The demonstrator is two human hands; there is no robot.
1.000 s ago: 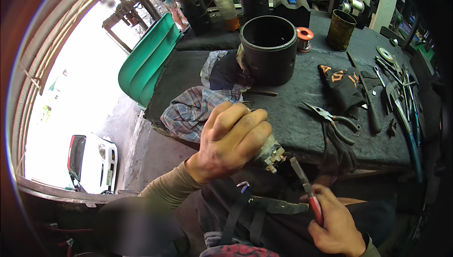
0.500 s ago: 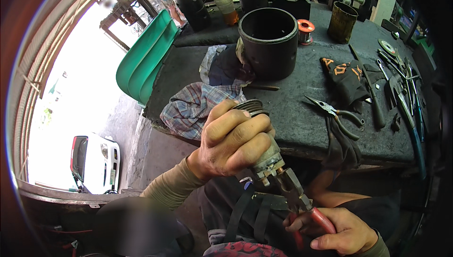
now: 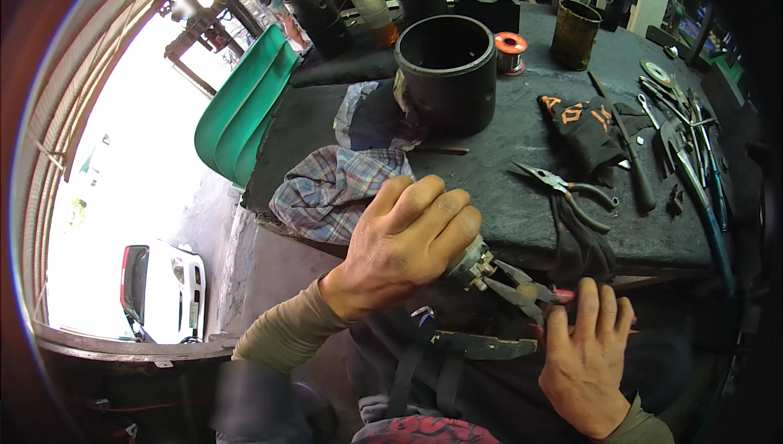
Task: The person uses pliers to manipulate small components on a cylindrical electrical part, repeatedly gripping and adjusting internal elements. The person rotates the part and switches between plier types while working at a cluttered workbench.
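1. At frame 4 o'clock, right hand (image 3: 587, 354) wrapped round red-handled pliers (image 3: 534, 291); jaws spread, tips by metal part (image 3: 473, 268), contact can't tell.
2. Near centre, left hand (image 3: 408, 240) clenched on metal part, end poking out at hand's 4 o'clock.
3. Bench (image 3: 522, 141), from left hand: plaid cloth (image 3: 330, 191) 10 o'clock, needle-nose pliers (image 3: 555, 181) 2, black cylinder (image 3: 453, 101) 12.

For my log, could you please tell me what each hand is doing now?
Left hand: closed around a metal part.
Right hand: holding red-handled pliers.
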